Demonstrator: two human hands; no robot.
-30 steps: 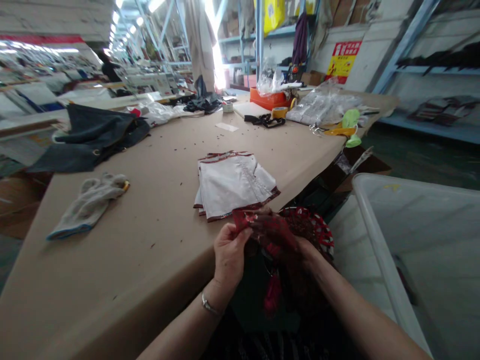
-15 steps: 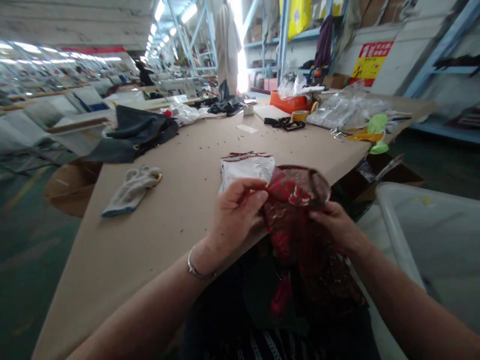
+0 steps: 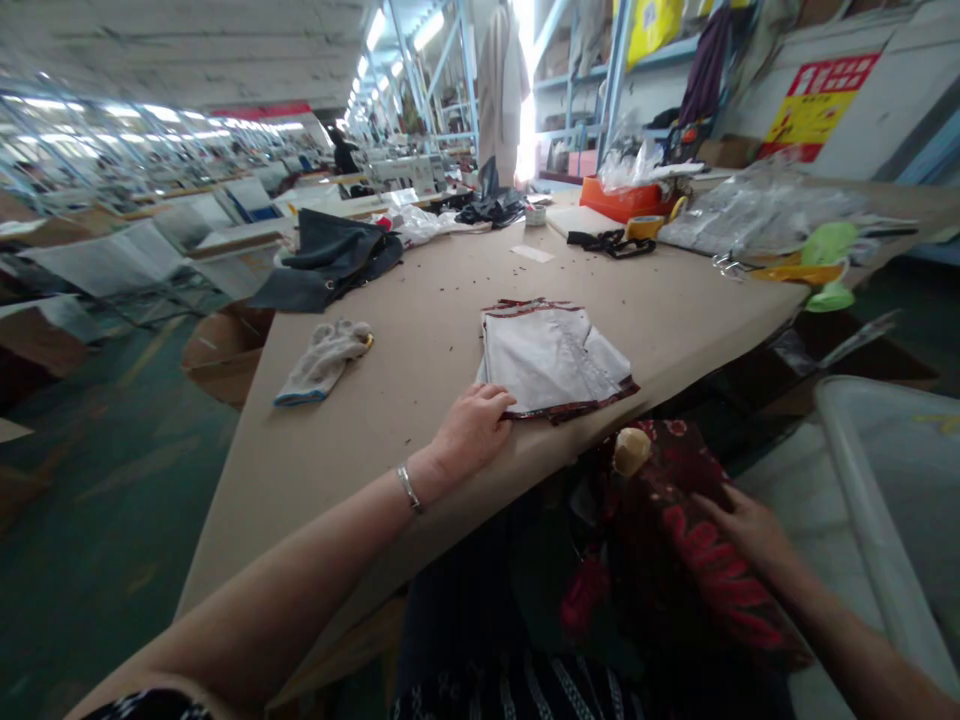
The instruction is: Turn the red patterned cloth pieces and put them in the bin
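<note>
My left hand point(image 3: 474, 428) lies on the table's front edge, its fingertips touching the near left corner of a stack of white cloth pieces point(image 3: 551, 355) with dark red edges. Its fingers stretch forward and hold nothing. Low at the right, below the table edge, my right hand point(image 3: 746, 535) grips a dark red cloth with a bright red floral pattern point(image 3: 712, 570); some of its fingers are hidden. A pale tan round piece point(image 3: 632, 450) shows at the upper end of that cloth. Beside it hangs a blurred red thing point(image 3: 585, 595).
A grey work glove point(image 3: 324, 362) lies left on the table point(image 3: 405, 350). Dark grey fabric point(image 3: 330, 260), an orange box point(image 3: 626, 200), yellow tape point(image 3: 645, 227) and clear plastic bags point(image 3: 757, 210) are further back. A white bin point(image 3: 862, 500) stands at my right.
My left hand has let go of the red cloth and moved down to the white stack's corner. My right hand has lowered the cloth to the right. The view has swung left.
</note>
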